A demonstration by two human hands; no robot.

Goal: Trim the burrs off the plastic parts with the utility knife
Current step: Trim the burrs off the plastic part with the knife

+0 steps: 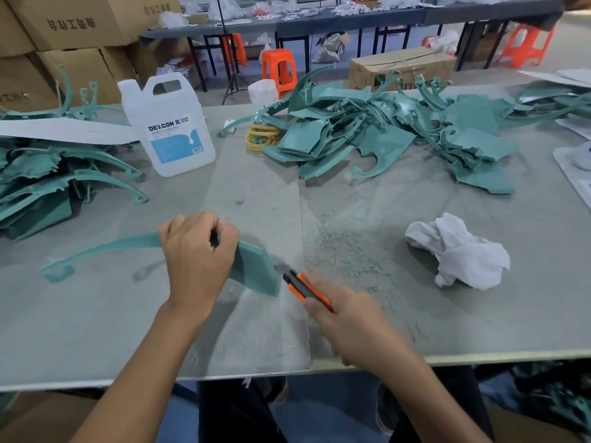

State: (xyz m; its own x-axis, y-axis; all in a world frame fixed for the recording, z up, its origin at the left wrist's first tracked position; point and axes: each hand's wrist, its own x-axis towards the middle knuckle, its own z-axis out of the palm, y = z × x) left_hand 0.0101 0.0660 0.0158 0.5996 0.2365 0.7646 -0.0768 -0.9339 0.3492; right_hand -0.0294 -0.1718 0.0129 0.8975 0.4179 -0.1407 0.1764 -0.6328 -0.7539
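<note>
Two hands work: left hand [198, 254] grips the teal part [252, 270]; right hand [348, 318] clasps the utility knife [302, 287] beside it.

A teal plastic part [256, 270], a flat panel with a curved arm trailing left, is gripped in the left hand [198, 251]. The orange-and-black utility knife [300, 287], held in the right hand [348, 321], points at the panel's right edge. 2 piles of similar parts lie behind: a left heap [41, 177] and a right heap [399, 135].

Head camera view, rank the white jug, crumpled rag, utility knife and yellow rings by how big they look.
1. white jug
2. crumpled rag, nearer the camera
3. utility knife and yellow rings: look alike; knife partly hidden in the right hand
</note>
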